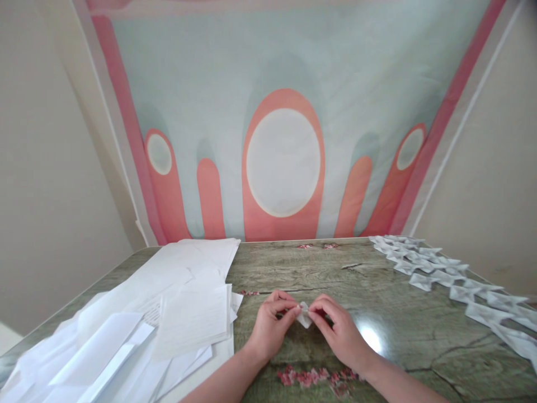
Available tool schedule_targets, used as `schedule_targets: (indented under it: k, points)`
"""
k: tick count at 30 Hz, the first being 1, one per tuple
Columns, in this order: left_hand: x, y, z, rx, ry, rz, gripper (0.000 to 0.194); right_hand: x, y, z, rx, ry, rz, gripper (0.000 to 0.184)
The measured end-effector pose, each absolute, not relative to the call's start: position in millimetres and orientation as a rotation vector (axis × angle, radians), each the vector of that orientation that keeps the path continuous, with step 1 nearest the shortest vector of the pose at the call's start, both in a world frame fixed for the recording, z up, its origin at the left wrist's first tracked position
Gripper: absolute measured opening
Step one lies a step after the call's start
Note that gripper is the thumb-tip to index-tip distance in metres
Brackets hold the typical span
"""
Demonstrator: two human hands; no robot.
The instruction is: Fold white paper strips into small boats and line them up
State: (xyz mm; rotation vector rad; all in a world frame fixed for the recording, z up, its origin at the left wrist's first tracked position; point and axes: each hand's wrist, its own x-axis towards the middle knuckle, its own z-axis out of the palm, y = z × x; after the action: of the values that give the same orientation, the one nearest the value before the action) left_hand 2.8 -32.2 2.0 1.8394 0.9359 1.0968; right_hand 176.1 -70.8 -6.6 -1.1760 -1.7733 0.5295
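A small folded piece of white paper (304,314) is pinched between both my hands just above the green wood-patterned table (319,268). My left hand (271,327) grips its left side with thumb and fingertips pressed together. My right hand (338,330) pinches its right side the same way. Both hands hover near the table's front middle, and most of the little paper is hidden behind my fingers.
A loose stack of white sheets (168,313) covers the table's left side. A row of several folded white paper pieces (453,280) runs along the right edge. A pink and pale blue cloth (283,162) hangs behind the table. Small pink flower prints (314,376) mark the table.
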Motion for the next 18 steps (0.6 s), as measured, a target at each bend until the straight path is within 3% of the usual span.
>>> schedule_targets:
  k: [10, 18]
  points:
    - [3.8, -27.6, -12.8, 1.754, 0.951, 1.122, 0.006, 179.2, -66.1, -8.5, -1.185, -1.71, 0.533, 0.018]
    - [5.3, -26.6, -18.3, 1.659, 0.924, 1.073, 0.011, 179.7, -66.9, -7.4, -1.159, -1.745, 0.495, 0.015]
